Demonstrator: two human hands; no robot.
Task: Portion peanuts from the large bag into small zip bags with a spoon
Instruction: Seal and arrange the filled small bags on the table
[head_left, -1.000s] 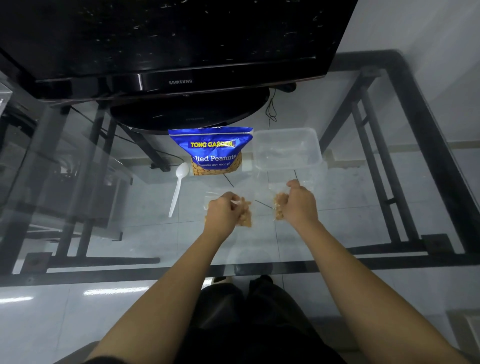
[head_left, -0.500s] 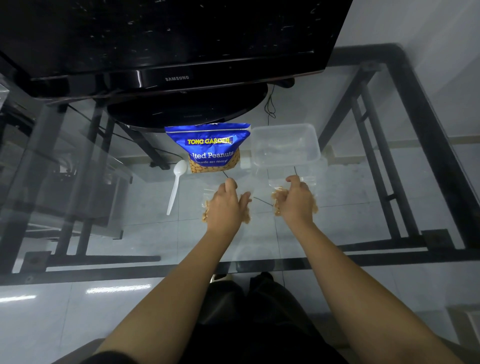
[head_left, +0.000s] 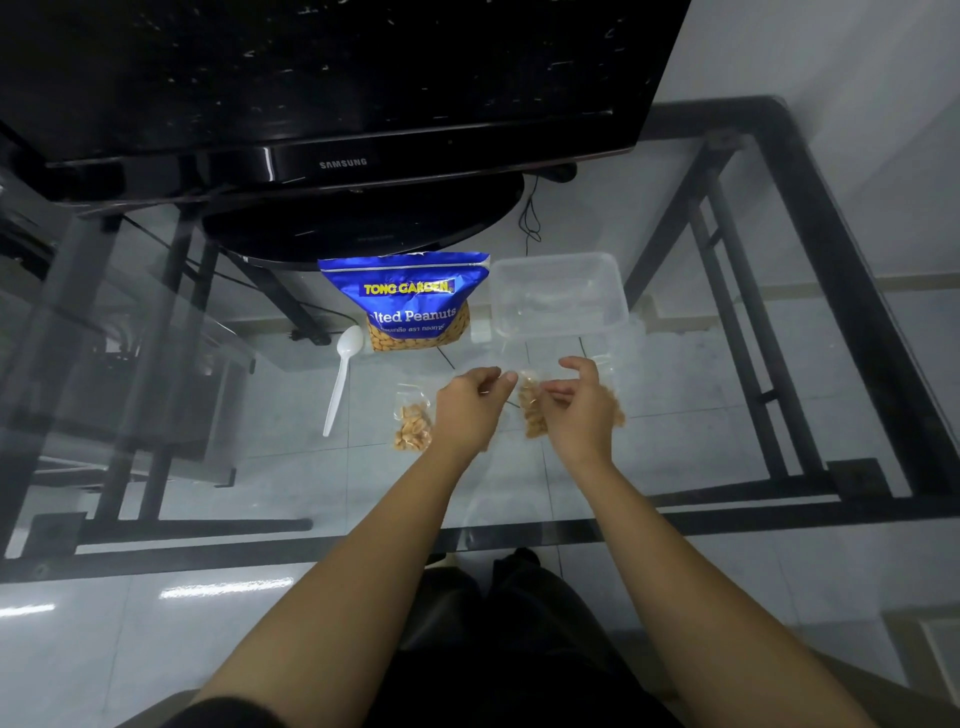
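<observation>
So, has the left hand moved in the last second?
Yes: the left hand has shifted right, away from the white spoon, uncovering a filled zip bag.

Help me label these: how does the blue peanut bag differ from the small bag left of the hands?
The blue peanut bag stands upright, the small bag lies flat. The blue one is printed, the small one clear, peanuts showing. The blue one is far larger. Both sit on the glass table.
</observation>
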